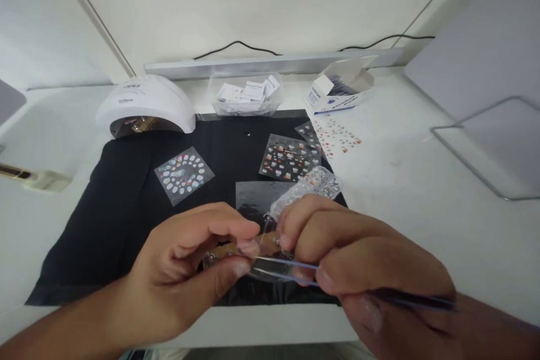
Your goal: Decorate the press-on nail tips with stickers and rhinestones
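My right hand (371,259) is closed around a pair of tweezers (295,265), whose two slightly parted tips point left. My left hand (185,264) pinches a small clear plastic piece (248,247) between thumb and forefinger, close to the tweezer tips. Behind the fingers runs a brownish strip (219,251) with shiny round bits on it, partly hidden by both hands. Just beyond my right hand lies a clear compartment case (316,183) of small glittering pieces. Under it is a dark transparent sheet (253,197).
A black cloth (122,197) covers the table's middle. On it lie sticker sheets (184,175) (289,158). Behind stand a white nail lamp (145,95), a clear tub (245,104) of white packets and an open box of pads (337,90). A nail polish bottle (46,181) lies left.
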Demonstrator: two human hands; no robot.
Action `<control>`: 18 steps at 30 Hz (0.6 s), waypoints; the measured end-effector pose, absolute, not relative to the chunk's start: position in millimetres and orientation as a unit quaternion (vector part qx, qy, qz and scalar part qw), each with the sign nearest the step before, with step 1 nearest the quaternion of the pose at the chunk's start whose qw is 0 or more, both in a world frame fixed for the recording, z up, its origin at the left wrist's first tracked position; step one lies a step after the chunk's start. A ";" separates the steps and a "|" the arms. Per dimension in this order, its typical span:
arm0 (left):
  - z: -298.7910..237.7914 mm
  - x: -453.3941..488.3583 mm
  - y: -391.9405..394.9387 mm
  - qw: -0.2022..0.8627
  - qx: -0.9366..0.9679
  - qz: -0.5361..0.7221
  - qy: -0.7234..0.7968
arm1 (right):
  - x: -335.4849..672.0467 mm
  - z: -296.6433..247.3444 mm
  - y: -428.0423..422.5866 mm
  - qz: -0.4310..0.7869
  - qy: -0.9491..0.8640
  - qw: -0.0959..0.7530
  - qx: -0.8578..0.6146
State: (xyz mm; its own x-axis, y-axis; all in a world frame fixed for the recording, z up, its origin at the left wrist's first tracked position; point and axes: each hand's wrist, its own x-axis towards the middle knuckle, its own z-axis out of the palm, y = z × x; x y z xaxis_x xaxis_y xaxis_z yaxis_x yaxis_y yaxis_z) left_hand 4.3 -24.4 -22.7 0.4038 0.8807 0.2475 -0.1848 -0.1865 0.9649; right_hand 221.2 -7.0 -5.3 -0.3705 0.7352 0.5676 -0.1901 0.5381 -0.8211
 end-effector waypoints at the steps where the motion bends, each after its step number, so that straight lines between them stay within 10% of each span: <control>1: -21.5 5.0 -24.1 0.575 0.607 0.467 0.287 | 222.4 -4.8 -7.6 0.436 -0.709 0.519 -0.194; 18: -18.2 9.8 -23.1 0.720 0.433 0.463 0.281 | 223.5 -7.1 -8.0 0.367 -0.754 0.508 -0.199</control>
State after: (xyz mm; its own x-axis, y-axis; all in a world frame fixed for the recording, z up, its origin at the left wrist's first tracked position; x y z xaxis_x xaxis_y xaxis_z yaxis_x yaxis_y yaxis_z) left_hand 9.8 -23.1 -18.2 0.4129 0.9108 -0.0038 -0.4230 0.1955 0.8848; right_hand 223.5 -8.0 -7.1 -0.4053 0.6716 0.6202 -0.0730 0.6525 -0.7543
